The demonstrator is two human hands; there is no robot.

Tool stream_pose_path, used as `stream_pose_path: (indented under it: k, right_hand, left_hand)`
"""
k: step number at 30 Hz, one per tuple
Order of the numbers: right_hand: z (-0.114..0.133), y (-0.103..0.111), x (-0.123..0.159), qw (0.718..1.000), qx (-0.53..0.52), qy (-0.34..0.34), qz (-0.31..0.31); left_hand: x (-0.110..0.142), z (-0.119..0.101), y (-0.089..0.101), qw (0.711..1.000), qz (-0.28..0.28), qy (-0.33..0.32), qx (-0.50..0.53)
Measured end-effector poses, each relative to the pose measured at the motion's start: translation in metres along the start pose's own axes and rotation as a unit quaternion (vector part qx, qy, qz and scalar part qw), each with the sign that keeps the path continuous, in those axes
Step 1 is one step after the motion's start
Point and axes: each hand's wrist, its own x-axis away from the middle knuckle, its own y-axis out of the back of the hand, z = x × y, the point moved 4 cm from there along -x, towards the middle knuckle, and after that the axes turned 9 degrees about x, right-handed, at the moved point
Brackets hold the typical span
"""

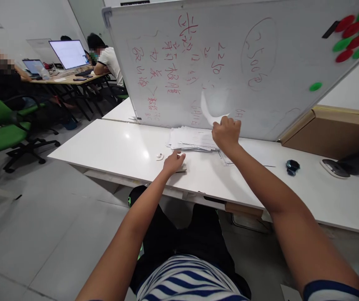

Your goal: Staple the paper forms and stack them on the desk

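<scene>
My right hand point(227, 133) is raised in front of the whiteboard, its fingers closed on a thin white sheet point(209, 113) that looks like paper or tissue. The sheet curves up and to the left. Lower down, my left hand point(173, 162) rests at the desk's near side, over a small pale packet point(183, 168). Most of that packet is hidden under the hand. Just left of it lies a small white object point(160, 156), too small to name. Behind both hands a stack of papers point(192, 139) lies against the board's foot.
The whiteboard point(173, 108) with red writing and round magnets leans at the back of the white desk point(119, 142). To the right are a dark watch-like object point(292, 166), a computer mouse point(334, 168) and a cardboard box point(326, 131). Other people sit at a table point(69, 79) far left.
</scene>
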Motion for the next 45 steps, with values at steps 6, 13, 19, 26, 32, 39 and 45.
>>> stream_pose_path:
  k: [6,13,19,26,32,39,45]
  right_hand:
    - [0.039,-0.057,0.013,0.998,0.012,0.021,0.061]
    - [0.05,-0.095,0.033,0.994,-0.004,0.008,0.111]
    - [0.049,-0.101,0.029,0.974,-0.138,-0.017,0.177]
    - [0.053,-0.102,0.033,0.967,-0.169,-0.033,0.188]
    - [0.034,-0.103,0.052,0.958,-0.218,-0.077,0.171]
    - [-0.057,-0.124,0.102,0.93,-0.161,-0.266,0.194]
    - [-0.078,-0.144,0.124,0.914,-0.144,-0.26,0.277]
  left_hand:
    - [-0.002,0.004,-0.002,1.0,-0.008,-0.008,-0.007]
    - [-0.004,0.007,-0.003,1.0,-0.009,-0.016,-0.013]
    - [-0.004,0.007,-0.003,1.0,-0.013,-0.009,-0.012]
    - [-0.003,0.006,-0.003,1.0,-0.012,-0.008,-0.012]
    - [-0.002,0.006,-0.003,1.0,-0.005,-0.008,-0.013]
    - [-0.002,0.004,-0.003,0.999,-0.004,-0.02,-0.03]
    - [0.0,0.001,-0.001,1.0,0.002,-0.011,-0.021]
